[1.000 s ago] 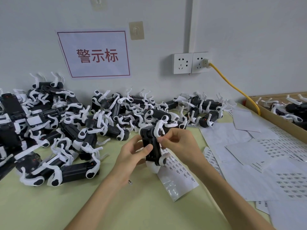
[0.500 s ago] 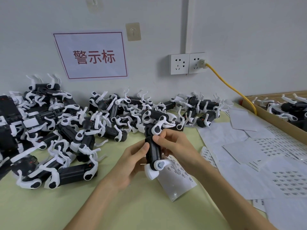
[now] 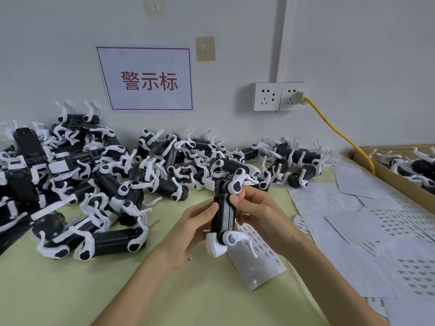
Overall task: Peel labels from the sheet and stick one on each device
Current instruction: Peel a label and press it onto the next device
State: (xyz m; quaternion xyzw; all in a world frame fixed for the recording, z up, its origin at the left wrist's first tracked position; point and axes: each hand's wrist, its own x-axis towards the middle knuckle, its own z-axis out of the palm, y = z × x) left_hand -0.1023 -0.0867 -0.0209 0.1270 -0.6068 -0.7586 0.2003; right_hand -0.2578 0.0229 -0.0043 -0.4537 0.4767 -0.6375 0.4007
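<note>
Two hands hold one device (image 3: 223, 215) upright just above the green table (image 3: 70, 290), in front of the pile of devices (image 3: 106, 175). The left hand (image 3: 195, 229) grips the black body from the left, thumb laid along its edge. The right hand (image 3: 261, 215) pinches the upper body just below the white joint, thumb tip pressed on the black face. Whether a label lies under that thumb cannot be told. The label sheet (image 3: 261, 262) lies flat on the table beneath and behind the device, partly hidden by it. Further sheets (image 3: 376, 231) spread to the right, beside a cardboard box (image 3: 386, 176) holding more devices. Judged step: seating or pressing a label onto the held unit. The next move would call for setting this unit aside, apart from the unlabelled pile, then lifting a fresh label from the sheet by a fine fingertip pinch.
</note>
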